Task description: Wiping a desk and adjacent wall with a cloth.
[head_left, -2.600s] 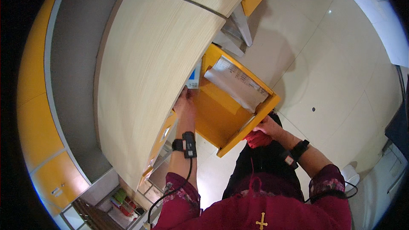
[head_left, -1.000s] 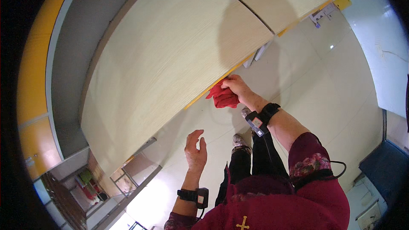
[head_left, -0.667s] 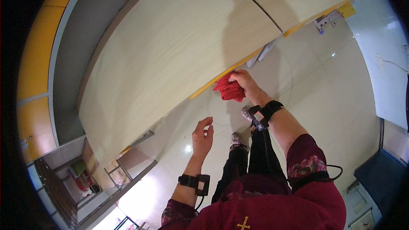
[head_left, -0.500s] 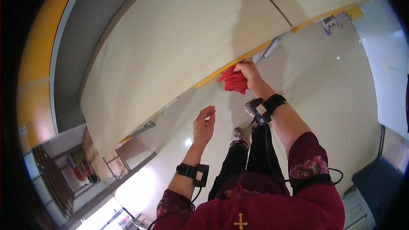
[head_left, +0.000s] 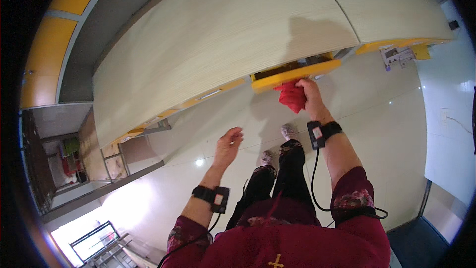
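Observation:
A yellow-fronted drawer (head_left: 296, 75) stands partly pulled out beneath the long pale wood-grain desk top (head_left: 213, 39). Dark contents show inside it, too dim to name. At its front edge, my right hand (head_left: 311, 97) is closed around a crumpled red cloth (head_left: 291, 98); whether the fingers also grip the drawer's handle is hidden. My left hand (head_left: 228, 145) hangs in the air over the floor, away from the desk, with its fingers loosely curled and nothing visible in them.
More yellow drawer fronts (head_left: 218, 92) line the desk edge. Purple-and-white items (head_left: 394, 58) hang by the right end. A dark blue seat (head_left: 419, 238) is at lower right. The shiny tiled floor (head_left: 357, 114) lies under my feet. Yellow cabinets (head_left: 44, 64) stand at far left.
The drawer has come out from under the desk top toward me. My right hand moved with it, still holding the red cloth. My left hand shifted slightly left and down.

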`<state>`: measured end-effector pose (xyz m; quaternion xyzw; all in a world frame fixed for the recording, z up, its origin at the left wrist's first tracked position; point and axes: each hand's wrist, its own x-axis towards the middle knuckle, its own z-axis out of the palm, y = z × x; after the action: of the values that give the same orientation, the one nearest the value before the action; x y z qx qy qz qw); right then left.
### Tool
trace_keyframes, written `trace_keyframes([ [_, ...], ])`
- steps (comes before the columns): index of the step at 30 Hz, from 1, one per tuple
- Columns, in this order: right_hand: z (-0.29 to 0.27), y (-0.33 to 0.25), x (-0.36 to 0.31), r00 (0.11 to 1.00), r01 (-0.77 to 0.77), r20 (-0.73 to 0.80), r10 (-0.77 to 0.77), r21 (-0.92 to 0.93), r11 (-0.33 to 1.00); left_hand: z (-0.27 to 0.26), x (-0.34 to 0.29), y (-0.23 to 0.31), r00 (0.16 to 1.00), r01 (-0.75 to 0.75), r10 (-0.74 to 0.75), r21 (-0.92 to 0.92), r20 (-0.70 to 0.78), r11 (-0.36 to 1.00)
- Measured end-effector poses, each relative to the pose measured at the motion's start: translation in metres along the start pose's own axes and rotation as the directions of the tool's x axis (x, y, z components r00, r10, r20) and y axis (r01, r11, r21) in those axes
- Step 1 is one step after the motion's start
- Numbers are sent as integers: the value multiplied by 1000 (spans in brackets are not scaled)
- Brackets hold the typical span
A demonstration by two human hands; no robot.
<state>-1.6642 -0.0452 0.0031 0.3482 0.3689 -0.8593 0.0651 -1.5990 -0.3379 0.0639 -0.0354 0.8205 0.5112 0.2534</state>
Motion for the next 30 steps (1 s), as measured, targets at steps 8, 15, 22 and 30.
trace_keyframes([
  [8,17,-20,10,893,450,190,-408,-414,791,-30,-48,-36,964,257,-260,-47,-63,965],
  [15,19,-10,31,992,123,16,-122,-86,989,1,-35,-5,982,184,-183,-15,45,983],
  [22,14,-6,19,996,69,57,-66,-37,997,17,28,38,995,74,-71,-45,71,996],
  [30,37,-25,10,989,33,147,-32,-5,999,40,65,78,991,-48,59,-98,121,994],
])
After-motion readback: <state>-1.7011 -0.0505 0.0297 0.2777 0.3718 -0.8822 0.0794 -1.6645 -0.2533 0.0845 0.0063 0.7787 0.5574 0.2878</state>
